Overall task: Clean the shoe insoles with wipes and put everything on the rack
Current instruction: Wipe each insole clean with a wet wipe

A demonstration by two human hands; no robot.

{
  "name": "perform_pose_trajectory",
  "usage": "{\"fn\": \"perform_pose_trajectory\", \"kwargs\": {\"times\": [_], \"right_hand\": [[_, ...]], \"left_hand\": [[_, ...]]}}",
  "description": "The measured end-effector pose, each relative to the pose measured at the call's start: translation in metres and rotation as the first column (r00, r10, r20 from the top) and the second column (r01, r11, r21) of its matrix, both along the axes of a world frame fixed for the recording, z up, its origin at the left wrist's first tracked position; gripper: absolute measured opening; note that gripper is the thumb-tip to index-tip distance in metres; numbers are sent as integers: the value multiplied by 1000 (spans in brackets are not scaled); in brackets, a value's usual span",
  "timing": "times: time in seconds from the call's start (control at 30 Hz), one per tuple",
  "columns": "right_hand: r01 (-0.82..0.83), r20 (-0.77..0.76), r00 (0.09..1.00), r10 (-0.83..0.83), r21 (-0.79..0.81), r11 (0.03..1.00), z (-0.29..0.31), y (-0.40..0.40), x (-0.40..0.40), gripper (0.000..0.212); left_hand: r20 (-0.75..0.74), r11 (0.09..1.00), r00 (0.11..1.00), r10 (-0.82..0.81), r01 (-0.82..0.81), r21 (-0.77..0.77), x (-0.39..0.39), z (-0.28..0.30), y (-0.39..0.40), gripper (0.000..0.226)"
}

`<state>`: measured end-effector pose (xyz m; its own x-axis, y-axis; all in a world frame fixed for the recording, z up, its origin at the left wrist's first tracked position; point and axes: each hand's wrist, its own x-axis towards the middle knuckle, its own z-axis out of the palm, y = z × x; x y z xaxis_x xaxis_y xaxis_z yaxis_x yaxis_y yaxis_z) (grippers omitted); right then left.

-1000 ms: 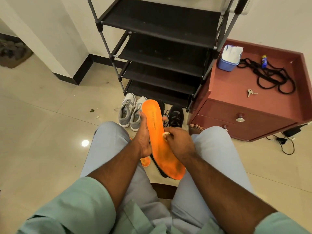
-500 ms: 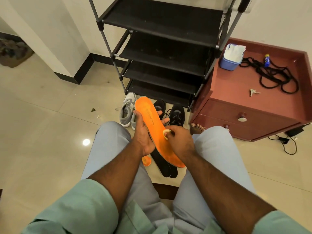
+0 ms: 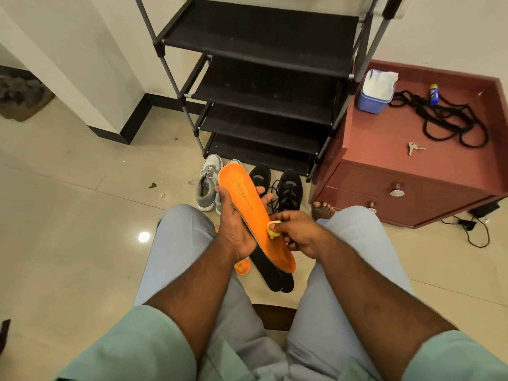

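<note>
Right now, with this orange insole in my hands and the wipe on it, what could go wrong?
1. The wipe in the right hand is balled up small and yellowed, so it may smear dirt along the orange insole rather than lift it.
2. The left hand holds the insole by its middle only; hard rubbing could bend it or make it slip.
3. The black insoles lie on the floor by the feet and could be stepped on.

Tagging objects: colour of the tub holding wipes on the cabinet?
Blue tub, white wipes inside; head view.
</note>
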<state>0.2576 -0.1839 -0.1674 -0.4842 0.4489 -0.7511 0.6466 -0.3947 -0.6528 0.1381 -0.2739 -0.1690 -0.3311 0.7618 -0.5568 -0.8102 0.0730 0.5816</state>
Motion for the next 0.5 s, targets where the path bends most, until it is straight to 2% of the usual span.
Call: {"fn": "perform_pose_trajectory", "kwargs": {"times": [0.2, 0.37, 0.43, 0.5], "right_hand": [[-22, -148, 989, -2, -165, 986, 2, 7, -2, 24], [-53, -152, 988, 19, -222, 974, 0, 13, -3, 24], [-56, -158, 987, 22, -210, 976, 2, 13, -4, 21], [-3, -173, 985, -18, -121, 993, 6, 17, -5, 17]], "left_hand": [[20, 996, 996, 82, -83, 43, 4, 9, -1, 107], [-8, 994, 995, 95, -95, 48, 3, 12, -1, 102], [3, 995, 996, 84, -84, 62, 4, 14, -2, 106], [52, 992, 998, 35, -41, 117, -1, 14, -4, 112]]}}
